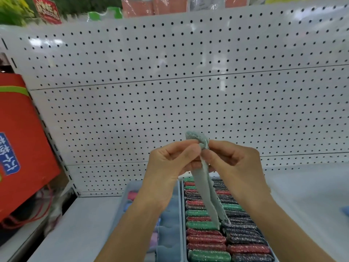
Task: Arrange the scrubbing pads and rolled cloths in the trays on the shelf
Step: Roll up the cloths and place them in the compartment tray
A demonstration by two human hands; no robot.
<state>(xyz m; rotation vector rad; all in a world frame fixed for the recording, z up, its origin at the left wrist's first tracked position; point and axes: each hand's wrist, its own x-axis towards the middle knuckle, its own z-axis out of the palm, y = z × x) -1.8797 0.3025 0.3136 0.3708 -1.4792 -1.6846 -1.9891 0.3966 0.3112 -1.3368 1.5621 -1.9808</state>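
Observation:
Both my hands hold a pale grey-green cloth (204, 188) up in front of the pegboard. My left hand (170, 167) and my right hand (234, 163) pinch its partly rolled top end between the fingertips, and the loose tail hangs down over the trays. Below, the right tray (183, 220) is packed with rows of glittery red, green and dark scrubbing pads (205, 239). The left tray (122, 210), mostly hidden behind my left forearm, holds blurred rolled cloths (132, 195) in pink, blue and purple.
A white pegboard back panel (188, 91) rises behind the white shelf (85, 224). A red bag with cords (24, 138) stands at the left on the neighbouring shelf. A small blue object (345, 211) sits at the right edge.

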